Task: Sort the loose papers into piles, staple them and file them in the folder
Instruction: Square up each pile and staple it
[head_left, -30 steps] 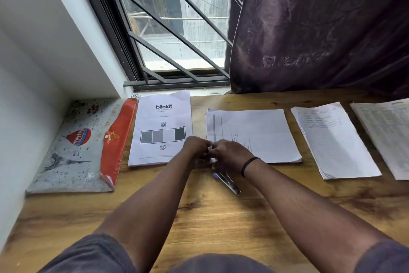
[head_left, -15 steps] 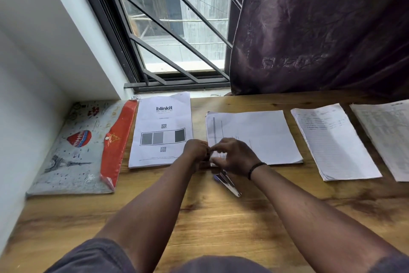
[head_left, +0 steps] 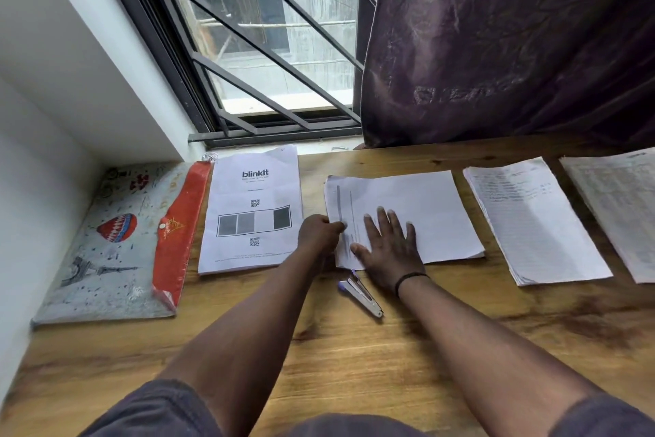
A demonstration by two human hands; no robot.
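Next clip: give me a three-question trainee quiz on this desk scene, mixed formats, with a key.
1. True or false: the right hand lies flat, fingers spread, on the middle paper pile.
2. Multiple choice: where is the stapler? A) in the left hand B) on the desk, just in front of the middle pile C) on the folder
3. Fill in: the left hand pinches the middle pile at its ____ edge.

Key: 1 true; 2 B; 3 left. The folder lies at the far left, beside the blinkit pile.

head view, looking down, close above desk (head_left: 354,358)
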